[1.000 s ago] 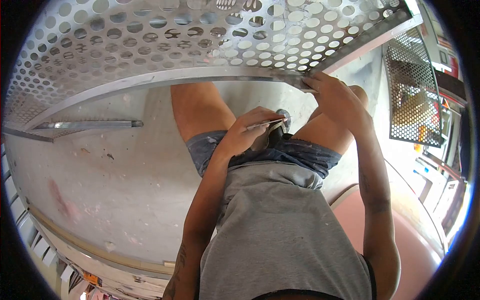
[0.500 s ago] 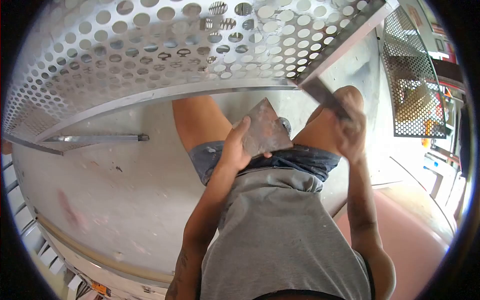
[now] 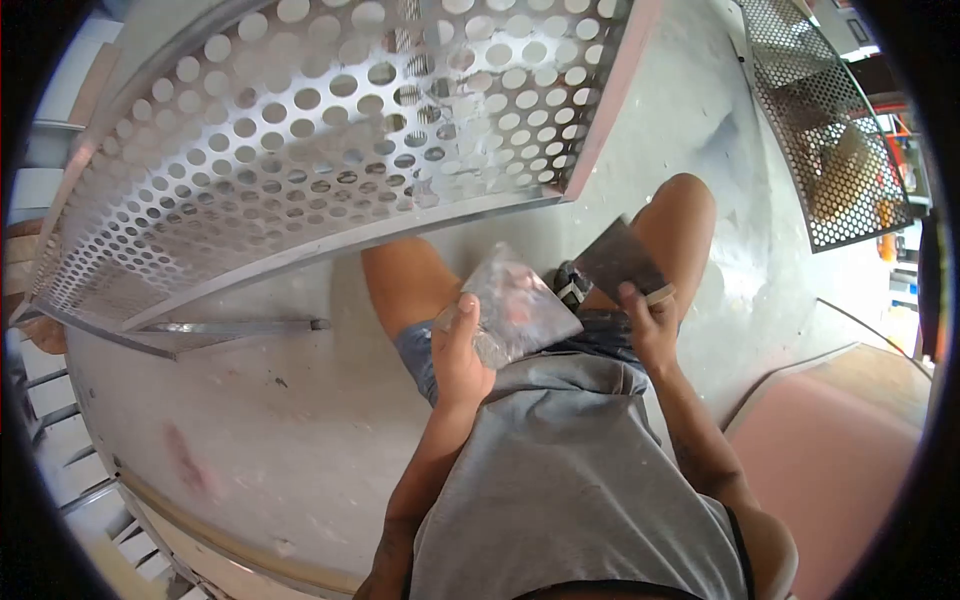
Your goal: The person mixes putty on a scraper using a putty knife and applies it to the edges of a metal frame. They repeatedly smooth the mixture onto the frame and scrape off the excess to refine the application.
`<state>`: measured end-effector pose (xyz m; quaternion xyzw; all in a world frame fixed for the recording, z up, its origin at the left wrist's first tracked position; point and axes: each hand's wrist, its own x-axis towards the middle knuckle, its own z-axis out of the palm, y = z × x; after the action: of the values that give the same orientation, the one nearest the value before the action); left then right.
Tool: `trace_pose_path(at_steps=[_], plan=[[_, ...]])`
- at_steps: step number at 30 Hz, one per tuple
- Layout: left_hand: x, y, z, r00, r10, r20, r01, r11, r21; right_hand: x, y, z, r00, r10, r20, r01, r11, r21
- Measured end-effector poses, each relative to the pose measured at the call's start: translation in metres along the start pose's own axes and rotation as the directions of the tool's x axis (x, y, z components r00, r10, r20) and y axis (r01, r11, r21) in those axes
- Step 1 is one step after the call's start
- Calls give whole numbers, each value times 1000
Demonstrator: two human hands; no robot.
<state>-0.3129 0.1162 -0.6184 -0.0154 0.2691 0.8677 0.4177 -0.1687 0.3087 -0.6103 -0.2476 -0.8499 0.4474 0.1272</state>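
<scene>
My left hand (image 3: 462,370) grips a flat, squarish mixing plate (image 3: 530,315), its thumb on the near edge. The plate's top is grey, with a pinkish-red smear of paste in the middle. In my right hand (image 3: 655,335) is a scraper (image 3: 622,260) with a wide dark blade, pinched between thumb and fingers. A pale strip shows at its base. The blade is tilted and stands apart from the plate, to its right. Beyond both hands stands a large curved perforated metal panel (image 3: 400,225) with a pinkish right edge; neither hand touches it.
A narrow metal bar (image 3: 235,327) lies on the grey floor (image 3: 300,440) at left. Another perforated panel (image 3: 830,170) stands at far right. A pink curved surface (image 3: 830,460) is beside my right arm. My bent knees (image 3: 690,215) are below the panel.
My right hand has come down and inward from the panel's lower corner, bringing the scraper closer to the plate. The plate has tilted and moved slightly nearer my body. The view has shifted.
</scene>
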Motion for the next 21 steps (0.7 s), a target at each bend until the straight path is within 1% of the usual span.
trace_pose_path(at_steps=[1, 2, 3, 4, 5, 7, 8, 10, 11, 12, 13, 14, 15, 16, 17, 18, 19, 20, 21], plan=[[1, 0, 2, 995, 47, -89, -31, 984, 175, 6, -20, 2, 939, 316, -137, -199, 822, 533], [4, -1, 9, 995, 62, -80, -46, 982, 184, 9, -33, -1, 785, 616, -60, -210, 356, 910], [4, -4, 19, 977, 139, -160, -100, 968, 230, 6, -35, -6, 787, 615, 48, -224, 213, 951], [2, -8, 26, 946, 218, -239, -148, 949, 280, 1, -34, -1, 808, 578, 114, -235, 139, 962], [2, -14, 26, 942, 231, -242, -156, 943, 292, -7, -38, 6, 841, 535, 79, -250, 255, 934], [5, -27, 23, 903, 360, -236, -263, 896, 358, -20, -39, 16, 885, 465, 9, -269, 496, 826], [3, -30, 25, 898, 373, -233, -273, 889, 368, -25, -39, 13, 860, 494, 125, -356, 408, 841], [-5, -34, 29, 889, 435, -142, -259, 734, 628, -23, -38, 18, 873, 483, 70, -300, 418, 857], [-11, -34, 32, 885, 443, -144, -260, 726, 636, -20, -38, 15, 875, 478, 80, -303, 410, 860], [-17, -32, 36, 900, 435, -32, -251, 577, 777, -14, -41, 9, 889, 448, 97, -316, 447, 837], [-20, -28, 38, 913, 401, 75, -248, 399, 883, -11, -41, 5, 902, 416, 114, -325, 483, 813], [-20, -24, 38, 910, 409, 72, -245, 388, 889, -9, -35, 4, 904, 409, 125, -328, 475, 816], [-19, -20, 38, 901, 365, 234, -339, 258, 905, -5, -25, 2, 932, 358, 52, -257, 556, 791], [-19, -14, 38, 873, 308, 377, -431, 127, 894, 1, -18, -1, 956, 293, -10, -185, 630, 755], [-13, -7, 26, 819, 166, 550, -557, -2, 830, 9, -22, -10, 956, 287, -63, -143, 641, 754], [-14, -7, 20, 826, 221, 519, -524, -44, 851, 21, -28, -17, 959, 268, -96, -106, 646, 756], [-16, -6, 22, 846, 126, 518, -509, -102, 855, 32, -23, -19, 962, 230, -148, -17, 590, 807], [-18, -8, 22, 865, 29, 502, -492, -156, 857, 44, -31, -31, 978, 171, -117, 8, 536, 844], [-22, -18, 17, 917, 159, 366, -374, 21, 927, 52, -30, -39, 989, 66, -130, 63, 608, 791]])
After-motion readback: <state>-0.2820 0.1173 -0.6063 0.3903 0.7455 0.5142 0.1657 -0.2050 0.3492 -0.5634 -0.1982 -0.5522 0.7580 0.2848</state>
